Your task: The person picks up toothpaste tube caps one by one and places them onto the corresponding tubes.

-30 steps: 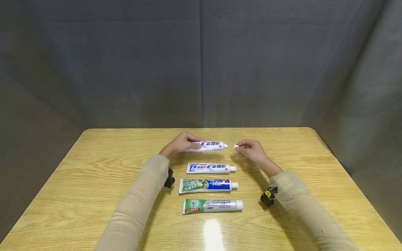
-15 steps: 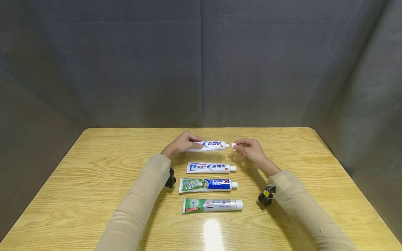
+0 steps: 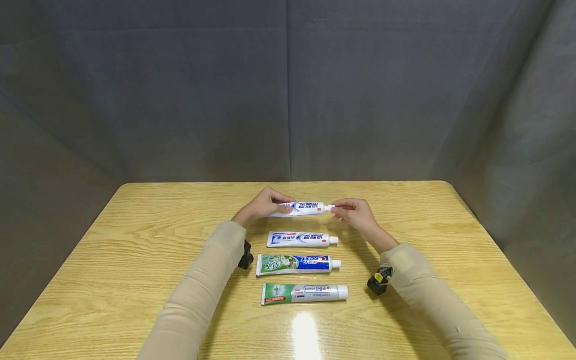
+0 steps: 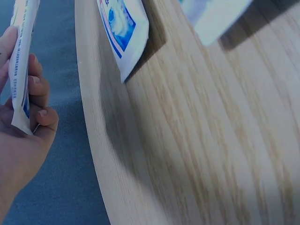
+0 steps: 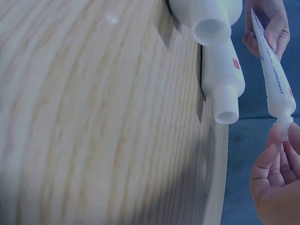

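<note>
My left hand (image 3: 264,203) grips a white toothpaste tube (image 3: 306,209) with blue lettering near its tail end, thumb on top and fingers curled beneath. The tube is held above the far part of the table, its nozzle end toward the right. Thumb and fingertips of my right hand (image 3: 357,216) pinch a small white cap (image 3: 330,208) at that nozzle. In the right wrist view the cap (image 5: 284,125) sits against the tube's neck, partly hidden by the fingertips. How far it is seated I cannot tell.
Nearer on the wooden table (image 3: 135,280) lie a matching white toothpaste tube (image 3: 299,240), a blue-green tube (image 3: 294,264) and a green-silver tube (image 3: 306,294), all capped, caps to the right. A grey curtain (image 3: 202,100) stands behind the table.
My right hand has moved left with the cap, closing the gap to the nozzle until the cap meets it. My left hand and its tube have shifted only very slightly right.
</note>
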